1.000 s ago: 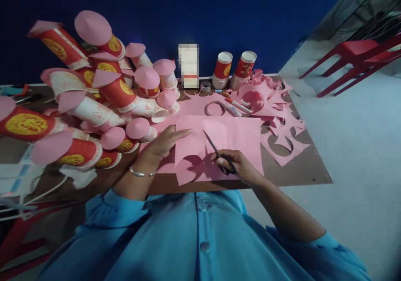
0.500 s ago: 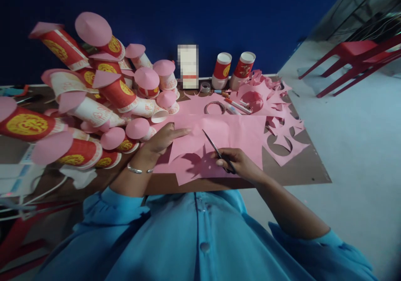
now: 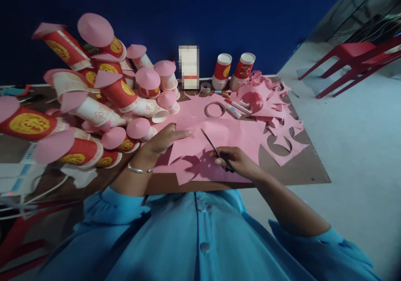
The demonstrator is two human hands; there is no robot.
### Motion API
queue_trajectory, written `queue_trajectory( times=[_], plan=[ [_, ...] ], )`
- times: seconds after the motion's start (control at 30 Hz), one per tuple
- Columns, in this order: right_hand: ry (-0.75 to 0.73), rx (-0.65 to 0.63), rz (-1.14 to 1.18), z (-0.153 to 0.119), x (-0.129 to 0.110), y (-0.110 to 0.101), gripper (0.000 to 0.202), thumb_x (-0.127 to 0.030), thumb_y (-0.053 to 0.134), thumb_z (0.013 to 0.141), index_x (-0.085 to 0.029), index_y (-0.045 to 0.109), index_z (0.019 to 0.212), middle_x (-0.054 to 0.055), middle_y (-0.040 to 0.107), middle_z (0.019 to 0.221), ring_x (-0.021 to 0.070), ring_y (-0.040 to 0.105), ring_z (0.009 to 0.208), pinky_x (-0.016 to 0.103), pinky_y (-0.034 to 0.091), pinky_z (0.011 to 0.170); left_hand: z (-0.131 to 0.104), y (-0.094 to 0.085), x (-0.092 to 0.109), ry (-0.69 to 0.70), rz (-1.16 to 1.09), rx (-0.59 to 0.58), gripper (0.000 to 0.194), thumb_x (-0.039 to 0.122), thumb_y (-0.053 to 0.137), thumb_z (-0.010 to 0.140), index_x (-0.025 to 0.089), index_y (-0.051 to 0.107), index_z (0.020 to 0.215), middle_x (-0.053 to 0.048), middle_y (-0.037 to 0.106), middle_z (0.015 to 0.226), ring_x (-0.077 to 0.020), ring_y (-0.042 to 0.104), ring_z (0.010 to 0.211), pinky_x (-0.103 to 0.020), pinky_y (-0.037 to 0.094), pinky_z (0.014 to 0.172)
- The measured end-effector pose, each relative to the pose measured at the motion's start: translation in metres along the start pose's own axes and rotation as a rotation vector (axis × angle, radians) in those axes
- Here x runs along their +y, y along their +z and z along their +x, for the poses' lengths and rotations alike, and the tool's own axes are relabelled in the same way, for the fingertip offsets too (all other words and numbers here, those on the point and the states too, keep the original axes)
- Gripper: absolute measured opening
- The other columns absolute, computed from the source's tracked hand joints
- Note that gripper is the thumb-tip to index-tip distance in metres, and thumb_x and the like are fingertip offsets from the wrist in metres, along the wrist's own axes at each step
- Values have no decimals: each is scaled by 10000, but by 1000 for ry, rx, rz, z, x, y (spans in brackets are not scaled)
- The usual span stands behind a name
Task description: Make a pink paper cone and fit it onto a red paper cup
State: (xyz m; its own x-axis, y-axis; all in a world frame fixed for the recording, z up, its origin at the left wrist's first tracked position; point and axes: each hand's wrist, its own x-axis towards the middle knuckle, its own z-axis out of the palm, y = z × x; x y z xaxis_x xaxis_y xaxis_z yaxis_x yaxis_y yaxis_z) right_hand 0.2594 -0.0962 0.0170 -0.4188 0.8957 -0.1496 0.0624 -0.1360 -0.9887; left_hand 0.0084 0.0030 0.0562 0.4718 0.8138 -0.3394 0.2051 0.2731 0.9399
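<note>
"Two bare hands. Item, left hand (image 3: pixel 162 140): thumb laid over the left part of the pink sheet (image 3: pixel 188 144), other fingers partly hidden, pinched on the paper."

"And the right hand (image 3: pixel 239 160)?"

"Fingers wrapped about the handles of the scissors (image 3: pixel 212 144), blade pointing away from the body over the sheet's middle. Whether a second blade lies beneath, cannot tell."

"Location of the sheet?"

"Near the front of the brown surface (image 3: pixel 308 173), between the hands, over more pink paper."

"Changes against one second earlier?"

"Three. Sheet: lower left point swung farther left; right edge now slants inward, formerly near straight. Scissors: handle loops, then plainly seen, now mostly hidden by the hand. Right hand: slightly higher."

"Unchanged stock?"

"One tape ring (image 3: pixel 206 110), beyond the sheet; pink offcuts (image 3: pixel 270 93), right; cone-topped paper cups (image 3: pixel 120 93), many, heaped left."
</note>
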Motion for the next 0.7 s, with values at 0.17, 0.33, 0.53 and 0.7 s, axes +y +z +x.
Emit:
queue_trajectory(
  times=[0.17,0.33,0.53,0.7],
  plan=[
    [-2,0,-18,0,-5,1,549,-669,727,876,-129,729,976,-26,493,710,88,391,613,228,332,540,-1,0,2,-7,40,2,414,439,863,709,171,570,589,34,534,577,-105,440,579,-255,340,545],
    [5,-5,-15,-1,-5,3,570,-695,703,884,-137,715,999,-32,479,699,88,401,606,219,325,523,0,1,3,-13,-34,-22,330,422,874,691,144,709,756,-16,686,737,-145,570,696,-271,452,643],
    [11,-7,-20,-2,-3,2,552,-688,703,888,-140,715,956,-27,486,694,84,377,594,218,330,518,2,-2,-3,-36,-20,41,347,442,889,669,163,692,727,-18,662,661,-182,620,680,-297,487,615],
    [10,-35,-47,-2,-3,-3,558,-687,719,874,-137,733,966,-3,551,732,91,395,617,228,378,551,0,-3,4,-40,-11,44,337,405,898,655,167,660,674,0,629,628,-174,605,648,-291,467,591]
  ],
)
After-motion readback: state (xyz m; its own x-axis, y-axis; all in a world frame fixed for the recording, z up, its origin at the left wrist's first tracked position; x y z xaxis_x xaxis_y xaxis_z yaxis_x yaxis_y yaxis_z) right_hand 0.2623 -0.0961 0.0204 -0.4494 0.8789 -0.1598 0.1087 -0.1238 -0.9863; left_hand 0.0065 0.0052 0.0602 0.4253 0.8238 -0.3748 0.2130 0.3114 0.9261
